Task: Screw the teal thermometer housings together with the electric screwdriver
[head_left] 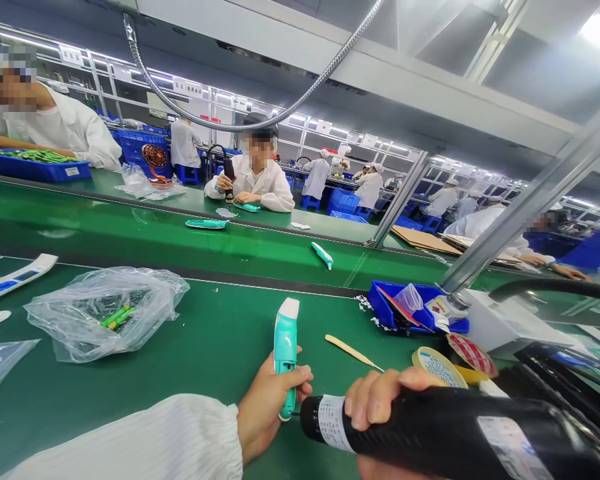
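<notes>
A teal device with a white head (286, 340) stands roughly upright in my left hand (273, 400), the thumb across its lower part. My right hand (380, 400) is wrapped round a black cylindrical power screwdriver (430, 427), whose front end points left, close beside the device's lower end. A yellow-handled pick (353, 352) lies on the green bench just beyond. To the right sits a round dish of small screws (439, 368).
A plastic bag with green parts (120, 313) lies at the left. A blue tray (410, 308) stands at the right. Teal devices (207, 224) rest on the conveyor (260, 250). Across it, a person (255, 177) holds a tool. A metal post (505, 213) rises at the right.
</notes>
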Available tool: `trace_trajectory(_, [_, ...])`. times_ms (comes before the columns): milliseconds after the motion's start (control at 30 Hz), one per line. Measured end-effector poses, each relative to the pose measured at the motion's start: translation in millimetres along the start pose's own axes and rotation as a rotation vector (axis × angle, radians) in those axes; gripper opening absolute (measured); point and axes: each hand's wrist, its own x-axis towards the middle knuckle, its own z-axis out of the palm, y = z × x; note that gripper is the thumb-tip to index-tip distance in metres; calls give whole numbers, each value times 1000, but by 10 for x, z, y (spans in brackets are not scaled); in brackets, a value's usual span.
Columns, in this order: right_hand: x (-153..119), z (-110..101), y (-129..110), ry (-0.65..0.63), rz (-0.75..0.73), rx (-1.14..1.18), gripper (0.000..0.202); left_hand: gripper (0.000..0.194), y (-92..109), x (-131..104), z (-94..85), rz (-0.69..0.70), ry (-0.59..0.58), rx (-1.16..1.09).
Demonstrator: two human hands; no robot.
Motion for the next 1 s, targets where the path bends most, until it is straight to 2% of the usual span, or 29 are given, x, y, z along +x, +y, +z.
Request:
trace_trajectory(67, [3,-19,5,28,-55,12,22,44,-5,9,-12,1,-8,-4])
trace_trajectory(200, [10,-107,-40,109,-278,11,16,46,-9,-4,-34,-48,-78,-2])
trace_trajectory(233, [11,-136,-78,111,-263,-14,15,47,-11,-11,-38,-74,-103,0])
trace_trajectory(333, [3,-223,-215,52,-41,-98,13,51,-20,-32,-50,-149,-178,15])
trace_trajectory(400, [-16,-263,-261,36,30,-109,13,53,-25,-42,-55,-177,-210,21])
trace_trajectory(533, [-79,-256,-193,121,-110,-72,17,55,-28,-56,-51,-207,-200,35])
trace_trajectory(667, [-92,-337,-149,143,-167,-62,19,59,-26,-74,-47,-153,-187,117])
trace_trajectory(700, [-82,-415,-170,108,-184,-45,21,61,-20,-76,-46,-134,-186,157])
trace_trajectory(767, [-64,-634,-264,-79,-167,-34,25,64,3,-68,-32,-109,-183,246])
trace_trajectory(833, [-77,-878,-409,-292,-63,-76,37,67,32,-37,27,-103,-176,325])
trace_trajectory(867, [-101,-981,-488,-311,-9,-103,42,68,43,-13,84,-100,-180,353])
trace_trajectory(900, [-137,-1061,-562,-278,28,-130,45,67,49,18,163,-92,-194,374])
trace_trajectory(933, [-179,-1113,-627,-184,30,-149,44,65,47,56,267,-76,-221,390])
trace_trajectory(1000, [-263,-1133,-719,47,-59,-186,31,57,15,156,545,-27,-295,410])
